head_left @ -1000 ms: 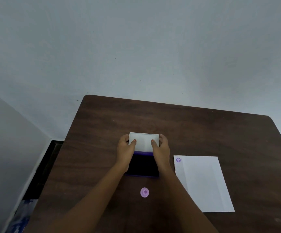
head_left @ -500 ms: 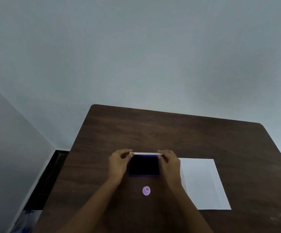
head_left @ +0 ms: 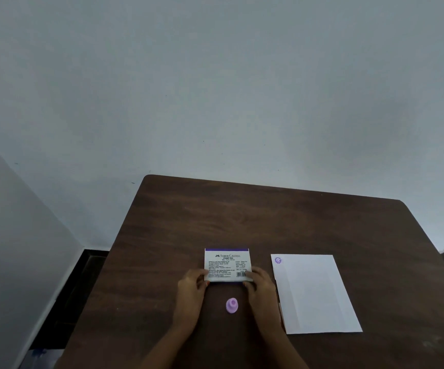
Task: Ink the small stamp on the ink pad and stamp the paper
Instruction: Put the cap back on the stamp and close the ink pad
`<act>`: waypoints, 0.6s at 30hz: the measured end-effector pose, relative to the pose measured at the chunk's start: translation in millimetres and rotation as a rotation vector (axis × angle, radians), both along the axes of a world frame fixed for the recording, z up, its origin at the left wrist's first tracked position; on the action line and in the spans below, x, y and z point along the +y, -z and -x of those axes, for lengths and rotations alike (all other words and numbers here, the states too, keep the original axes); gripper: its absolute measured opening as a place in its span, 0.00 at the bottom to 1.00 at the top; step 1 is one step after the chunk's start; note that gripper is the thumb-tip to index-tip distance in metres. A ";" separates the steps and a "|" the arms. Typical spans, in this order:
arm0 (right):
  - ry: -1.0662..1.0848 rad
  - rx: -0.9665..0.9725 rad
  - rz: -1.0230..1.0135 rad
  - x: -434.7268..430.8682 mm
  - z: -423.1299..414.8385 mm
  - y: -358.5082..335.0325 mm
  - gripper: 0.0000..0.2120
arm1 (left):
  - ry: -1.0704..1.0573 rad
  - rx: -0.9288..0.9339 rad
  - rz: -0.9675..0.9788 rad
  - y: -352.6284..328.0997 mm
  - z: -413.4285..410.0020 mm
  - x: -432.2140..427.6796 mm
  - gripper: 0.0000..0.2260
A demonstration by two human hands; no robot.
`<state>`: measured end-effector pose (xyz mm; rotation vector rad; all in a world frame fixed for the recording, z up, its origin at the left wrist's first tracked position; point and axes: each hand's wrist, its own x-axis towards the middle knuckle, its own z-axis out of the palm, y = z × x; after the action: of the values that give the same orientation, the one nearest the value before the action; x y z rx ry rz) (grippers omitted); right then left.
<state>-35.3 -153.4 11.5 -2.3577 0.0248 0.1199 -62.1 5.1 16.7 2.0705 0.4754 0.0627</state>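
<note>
Ink pad [head_left: 227, 265] lid: "Faber-Castell Stamp Pad" txt

"FABER-CASTELL STAMP PAD" (ink pad [head_left: 227, 265] lid)

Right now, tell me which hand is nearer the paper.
Right. The right hand holds the ink pad's near right corner, just beside the paper's left edge. The left hand holds the pad's near left corner, farther away.

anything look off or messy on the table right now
Nothing stands out. The ink pad lies square with its lid shut, both hands at its near corners. The small stamp sits upright, the paper lies flat, slightly rotated, with one purple print.
</note>
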 end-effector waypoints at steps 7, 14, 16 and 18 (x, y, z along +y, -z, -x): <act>-0.115 -0.035 0.181 -1.5 5.4 7.1 0.19 | 0.181 -0.033 -0.257 7.8 4.2 -0.4 0.11; -0.081 -0.122 0.220 -2.4 1.1 8.1 0.18 | 0.298 -0.132 -0.645 1.9 3.6 -0.6 0.08; -0.024 -0.117 0.185 -1.4 -6.8 0.7 0.14 | 0.306 -0.102 -0.630 -1.5 -5.2 1.0 0.12; -0.001 -0.146 0.175 -2.2 -15.3 -11.3 0.13 | 0.269 -0.146 -0.621 -10.6 -18.2 0.0 0.17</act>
<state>-20.0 -155.6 22.8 -2.5349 -0.0378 -0.0560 -43.9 5.1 27.3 2.6954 0.0809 0.2232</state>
